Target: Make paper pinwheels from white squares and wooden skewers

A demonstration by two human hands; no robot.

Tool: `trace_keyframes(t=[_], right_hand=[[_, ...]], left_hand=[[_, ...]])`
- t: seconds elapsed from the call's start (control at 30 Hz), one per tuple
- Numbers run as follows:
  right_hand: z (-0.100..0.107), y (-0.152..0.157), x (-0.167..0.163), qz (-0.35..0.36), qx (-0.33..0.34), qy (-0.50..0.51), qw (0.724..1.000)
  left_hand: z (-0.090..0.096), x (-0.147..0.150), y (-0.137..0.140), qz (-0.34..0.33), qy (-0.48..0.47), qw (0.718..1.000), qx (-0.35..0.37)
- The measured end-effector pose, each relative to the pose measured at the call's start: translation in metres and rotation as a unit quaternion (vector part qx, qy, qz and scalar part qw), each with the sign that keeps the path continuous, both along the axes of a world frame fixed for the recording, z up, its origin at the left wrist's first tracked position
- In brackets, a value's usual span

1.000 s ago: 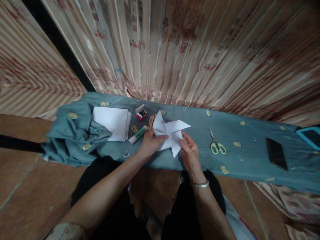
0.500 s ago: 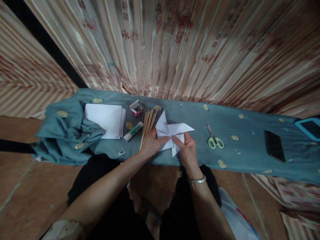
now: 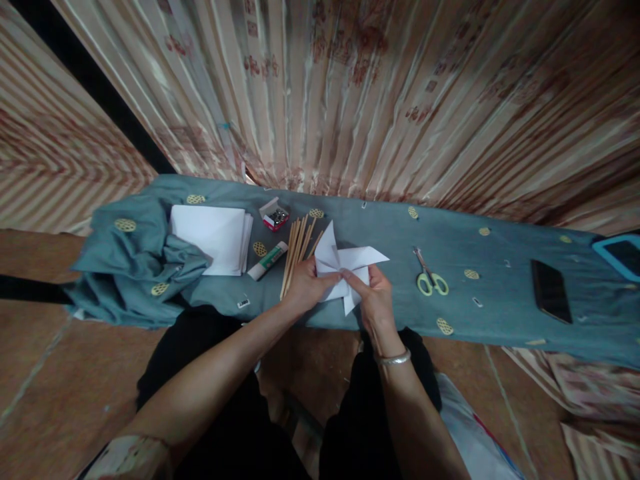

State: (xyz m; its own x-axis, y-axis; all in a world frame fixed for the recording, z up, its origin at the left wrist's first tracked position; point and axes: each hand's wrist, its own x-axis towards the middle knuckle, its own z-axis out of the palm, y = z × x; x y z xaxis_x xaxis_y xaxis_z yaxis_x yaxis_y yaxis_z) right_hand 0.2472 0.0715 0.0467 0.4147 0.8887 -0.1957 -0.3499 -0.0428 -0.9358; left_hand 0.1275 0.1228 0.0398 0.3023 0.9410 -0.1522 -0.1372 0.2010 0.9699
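Note:
A white paper pinwheel (image 3: 359, 257) with pointed, folded blades is held between both hands above the cloth. My left hand (image 3: 303, 285) grips its left side, the thumb lying on the paper near the centre. My right hand (image 3: 375, 293) grips the right side, its thumb pressed at the middle where the folds meet. The fingers beneath the paper are mostly hidden. Just left of the pinwheel, several thin wooden sticks (image 3: 296, 252) lie side by side. A glue stick (image 3: 268, 261) rests beside them, and a small open box of metal pins (image 3: 275, 216) is behind.
A stack of white paper (image 3: 213, 240) lies on the left of the blue-green cloth (image 3: 385, 223). Green-handled scissors (image 3: 430, 277) are to the right, slightly spread. Farther right are a dark phone (image 3: 551, 291) and a blue-framed device (image 3: 620, 255). A pleated curtain (image 3: 310, 100) hangs behind.
My right thumb has slid slightly left onto the pinwheel's centre, and the two thumbs are closer together. Both hands keep their hold on the paper. The view has shifted very slightly.

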Motion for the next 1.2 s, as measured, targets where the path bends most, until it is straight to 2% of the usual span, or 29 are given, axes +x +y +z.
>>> trace_keyframes(t=[0.17,0.43,0.77,0.93,1.1,1.2], right_hand=[[0.0017,0.0007,-0.0013,-0.016,-0.009,0.007,1.000],[0.0005,0.0006,-0.0042,-0.025,-0.023,-0.012,0.999],[-0.0012,-0.0028,0.0006,-0.013,-0.019,-0.069,0.997],[-0.0059,-0.0022,0.0015,-0.023,-0.021,-0.086,0.996],[-0.0030,-0.0028,-0.0003,-0.038,-0.010,-0.152,0.988],[-0.0001,-0.0033,-0.0007,-0.043,-0.010,-0.189,0.981]], left_hand=[[0.0009,0.0005,-0.0015,0.002,0.012,1.000,-0.001],[-0.0076,0.0000,-0.0016,-0.007,0.002,1.000,-0.010],[-0.0051,0.0013,0.0024,0.012,-0.005,1.000,-0.007],[-0.0033,0.0008,0.0043,0.006,0.042,0.999,0.014],[-0.0002,-0.0020,0.0066,0.007,0.129,0.989,0.071],[0.0009,-0.0025,0.0072,0.004,0.152,0.985,0.079]])
